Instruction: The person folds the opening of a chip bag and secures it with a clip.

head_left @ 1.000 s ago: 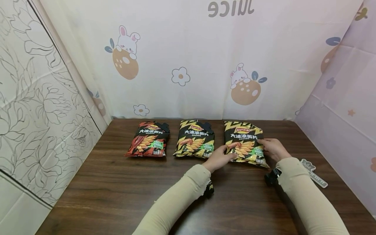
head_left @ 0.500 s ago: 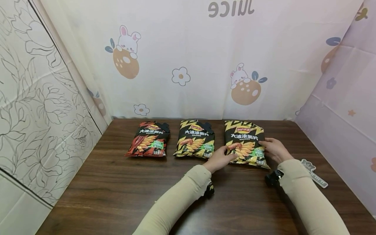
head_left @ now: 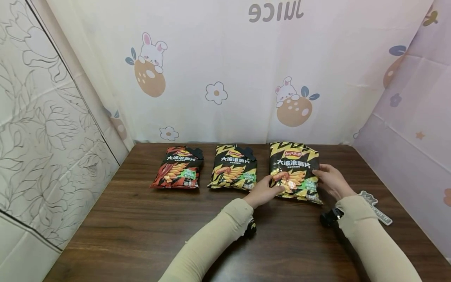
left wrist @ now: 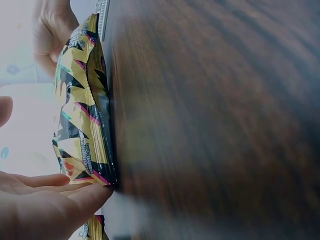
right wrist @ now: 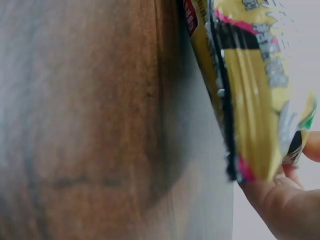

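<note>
A yellow-and-black bag of potato chips (head_left: 293,166) lies at the right of a row of chip bags. My right hand (head_left: 334,183) pinches its right edge, thumb and fingers meeting there in the right wrist view. That side of the bag (right wrist: 255,100) is raised off the table. At the lower left corner is my left hand (head_left: 263,192); its fairly straight fingers (left wrist: 85,197) touch the bag's side, and its thumb stands apart in the left wrist view. The bag's underside is hidden.
A second yellow-and-black bag (head_left: 232,168) and a red one (head_left: 177,167), each with a black clip at its top right, lie to the left. A grey-and-white flat item (head_left: 378,211) is partly behind the right sleeve. Curtains (head_left: 239,117) border the dark wooden table (head_left: 141,235).
The right bag has tipped up slightly, its right side rising with my right hand, which has shifted a little to the right. My left hand has hardly moved.
</note>
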Tool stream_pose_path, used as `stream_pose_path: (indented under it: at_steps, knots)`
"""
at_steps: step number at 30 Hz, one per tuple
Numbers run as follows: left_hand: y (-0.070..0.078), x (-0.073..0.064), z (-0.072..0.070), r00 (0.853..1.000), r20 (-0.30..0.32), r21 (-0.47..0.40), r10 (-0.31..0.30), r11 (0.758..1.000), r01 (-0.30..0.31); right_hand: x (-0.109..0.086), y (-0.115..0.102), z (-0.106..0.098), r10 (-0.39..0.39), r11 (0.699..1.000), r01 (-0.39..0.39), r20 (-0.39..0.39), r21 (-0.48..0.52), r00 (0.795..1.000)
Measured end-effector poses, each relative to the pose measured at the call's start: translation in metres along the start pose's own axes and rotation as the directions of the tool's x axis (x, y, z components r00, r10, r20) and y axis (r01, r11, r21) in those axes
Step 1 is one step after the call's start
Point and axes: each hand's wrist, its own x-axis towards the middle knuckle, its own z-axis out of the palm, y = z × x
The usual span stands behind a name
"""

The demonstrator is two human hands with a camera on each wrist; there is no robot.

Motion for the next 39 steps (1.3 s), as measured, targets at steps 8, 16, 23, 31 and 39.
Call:
stream_pose_path:
  at_steps: [8, 16, 23, 31, 39]
  knots:
    - [-0.001, 0.001, -0.001, 0.999, 0.0, -0.015, 0.036, 0.999, -0.036, -0.006, 0.001, -0.003, -0.077, 0.995, 0.076, 0.022, 0.061, 0.997]
    - [-0.001, 0.002, 0.0, 0.999, -0.02, 0.014, 0.042, 0.999, -0.041, -0.016, 0.001, -0.005, -0.123, 0.985, 0.115, 0.055, 0.125, 0.991]
    - [-0.001, 0.002, -0.001, 0.998, -0.051, -0.028, 0.039, 0.999, -0.041, -0.025, 0.0, -0.002, -0.166, 0.975, 0.152, 0.073, 0.164, 0.983]
    - [-0.003, 0.002, -0.004, 0.998, -0.032, -0.065, 0.049, 0.997, -0.051, -0.028, 0.002, 0.0, -0.17, 0.974, 0.158, 0.059, 0.164, 0.984]
    - [-0.005, -0.001, -0.007, 0.997, -0.039, -0.041, 0.062, 0.997, -0.064, -0.033, 0.0, 0.0, -0.199, 0.955, 0.173, 0.084, 0.242, 0.976]
